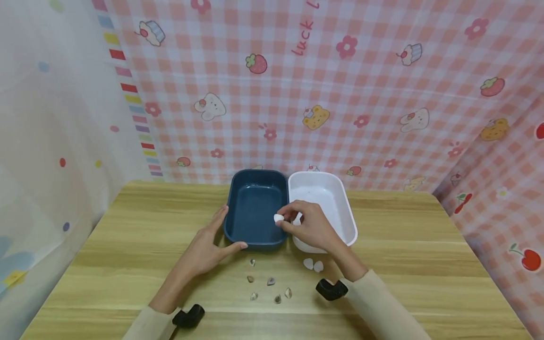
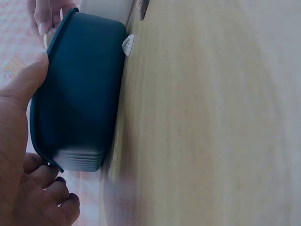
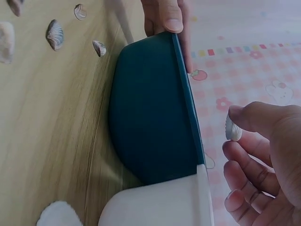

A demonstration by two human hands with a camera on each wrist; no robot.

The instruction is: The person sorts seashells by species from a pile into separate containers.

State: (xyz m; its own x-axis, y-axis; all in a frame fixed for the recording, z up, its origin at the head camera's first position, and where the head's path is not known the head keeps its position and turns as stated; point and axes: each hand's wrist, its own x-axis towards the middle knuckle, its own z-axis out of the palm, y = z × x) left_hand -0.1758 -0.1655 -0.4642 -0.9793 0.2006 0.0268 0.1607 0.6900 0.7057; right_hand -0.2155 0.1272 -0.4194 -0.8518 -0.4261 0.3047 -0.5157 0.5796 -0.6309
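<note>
My right hand (image 1: 309, 224) pinches a white seashell (image 1: 278, 218) between thumb and fingertips, over the right side of a dark blue basin (image 1: 255, 244). The right wrist view shows the ribbed edge of this shell (image 3: 232, 130) above rim height. My left hand (image 1: 204, 250) holds the basin's front left corner, thumb on the front rim and fingers along the left side. Beside the basin, partly behind my right hand, stands a white basin (image 1: 349, 212). Two white shells (image 1: 313, 265) lie in front of it, and several small brownish-grey shells (image 1: 271, 281) are scattered before the dark blue basin.
The wooden table (image 1: 170, 212) carries both basins near its back edge, side by side. A pink checked cloth (image 1: 255, 94) hangs behind them, with a pale dotted cloth (image 1: 63, 118) on the left. Black wrist mounts (image 1: 331, 289) sit at both sleeves.
</note>
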